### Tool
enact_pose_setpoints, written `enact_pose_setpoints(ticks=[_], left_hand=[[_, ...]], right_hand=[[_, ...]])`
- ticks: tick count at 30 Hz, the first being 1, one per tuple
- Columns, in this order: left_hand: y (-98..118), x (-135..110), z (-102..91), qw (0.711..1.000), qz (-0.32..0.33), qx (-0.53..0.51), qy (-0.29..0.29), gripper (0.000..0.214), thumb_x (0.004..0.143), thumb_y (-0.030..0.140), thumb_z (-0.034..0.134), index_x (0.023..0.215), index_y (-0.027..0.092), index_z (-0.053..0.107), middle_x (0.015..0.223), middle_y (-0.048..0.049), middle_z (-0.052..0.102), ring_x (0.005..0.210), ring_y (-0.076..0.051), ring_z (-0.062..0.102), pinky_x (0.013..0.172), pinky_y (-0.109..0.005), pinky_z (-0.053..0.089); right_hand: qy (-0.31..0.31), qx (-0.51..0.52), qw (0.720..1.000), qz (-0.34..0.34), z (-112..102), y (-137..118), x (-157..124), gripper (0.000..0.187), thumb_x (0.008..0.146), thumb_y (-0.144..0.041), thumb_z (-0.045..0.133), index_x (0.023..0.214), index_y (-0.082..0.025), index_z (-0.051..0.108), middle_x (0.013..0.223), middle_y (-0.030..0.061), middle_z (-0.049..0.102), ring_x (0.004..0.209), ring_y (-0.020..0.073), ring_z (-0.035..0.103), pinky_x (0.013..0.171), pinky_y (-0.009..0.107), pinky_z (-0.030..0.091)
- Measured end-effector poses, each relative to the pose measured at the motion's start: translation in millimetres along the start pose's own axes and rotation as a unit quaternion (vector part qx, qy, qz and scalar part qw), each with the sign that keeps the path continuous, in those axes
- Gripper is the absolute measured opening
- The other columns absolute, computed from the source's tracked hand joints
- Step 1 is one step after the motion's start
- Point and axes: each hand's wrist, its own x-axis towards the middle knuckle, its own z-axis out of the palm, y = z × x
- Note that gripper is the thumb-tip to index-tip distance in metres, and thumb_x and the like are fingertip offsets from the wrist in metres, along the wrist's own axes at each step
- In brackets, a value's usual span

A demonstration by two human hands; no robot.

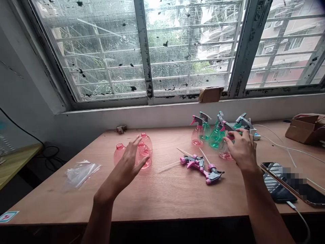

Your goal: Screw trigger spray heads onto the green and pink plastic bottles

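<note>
My right hand (242, 149) has its thumb and fingers around the upper part of a pink spray bottle (225, 152), which stands upright with its grey and pink trigger head on. Beside it are green spray bottles (215, 137) and another pink spray bottle (197, 135), all with heads fitted. On the left, my left hand (129, 162) is open, thumb apart, in front of three pink bottles (145, 157) without heads, partly hiding them. Whether it touches one I cannot tell. Between the hands lie loose pink and grey trigger heads (199, 164) with thin tubes.
Clear plastic bags (82, 173) lie at the table's left. Two phones (279, 193) and white cables are at the right, near an open cardboard box (306, 128). A window (149, 51) rises behind the table, with a brown block (210, 94) on its sill.
</note>
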Motion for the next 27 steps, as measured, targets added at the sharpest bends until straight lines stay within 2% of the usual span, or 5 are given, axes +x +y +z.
enact_pose_setpoints(ticks=[4, 8, 15, 22, 27], left_hand=[[25, -9, -5.8, 0.993, 0.039, -0.099, -0.042, 0.060, 0.103, 0.041, 0.054, 0.156, 0.029, 0.028, 0.161, -0.0078, 0.041, 0.150, -0.026, 0.038, 0.122, -0.046, 0.036], [66, -19, 5.3, 0.965, 0.124, -0.180, -0.147, 0.061, 0.102, 0.042, 0.058, 0.155, 0.035, 0.028, 0.161, -0.0023, 0.043, 0.149, -0.020, 0.040, 0.123, -0.037, 0.037], [105, -13, 69.6, 0.971, 0.149, -0.030, 0.184, 0.096, 0.080, 0.064, 0.075, 0.153, 0.022, 0.028, 0.148, -0.0219, 0.051, 0.138, -0.042, 0.047, 0.111, -0.057, 0.043], [85, -5, 63.4, 0.968, 0.190, -0.022, 0.163, 0.057, 0.094, 0.029, 0.069, 0.142, 0.022, 0.040, 0.138, -0.0158, 0.059, 0.134, -0.034, 0.052, 0.113, -0.053, 0.041], [86, -10, 41.8, 0.971, 0.193, -0.099, 0.103, 0.077, 0.083, 0.030, 0.079, 0.146, 0.020, 0.035, 0.146, -0.0175, 0.051, 0.135, -0.032, 0.052, 0.110, -0.044, 0.047]], right_hand=[[0.063, 0.050, 0.997, 0.008, -22, -18, 1, 0.023, 0.091, -0.042, 0.060, 0.080, -0.021, 0.063, 0.082, 0.0115, 0.068, 0.078, 0.0366, 0.067, 0.077, 0.056, 0.054], [0.112, 0.168, 0.979, -0.020, -58, -58, -14, 0.025, 0.092, -0.045, 0.066, 0.104, -0.024, 0.063, 0.090, 0.0038, 0.067, 0.079, 0.0253, 0.069, 0.070, 0.039, 0.061], [-0.079, 0.606, 0.788, 0.075, -100, -126, -59, 0.027, 0.088, -0.036, 0.073, 0.111, -0.027, 0.063, 0.096, 0.0034, 0.069, 0.066, 0.0205, 0.069, 0.049, 0.030, 0.060], [-0.191, 0.465, 0.864, 0.039, -87, -126, -54, 0.023, 0.090, -0.045, 0.071, 0.092, -0.023, 0.062, 0.066, -0.0045, 0.059, 0.047, 0.0140, 0.051, 0.041, 0.025, 0.044], [-0.271, 0.488, 0.829, 0.044, -100, -123, -53, 0.034, 0.095, -0.057, 0.061, 0.083, -0.026, 0.053, 0.053, -0.0070, 0.054, 0.044, 0.0170, 0.049, 0.042, 0.029, 0.042]])
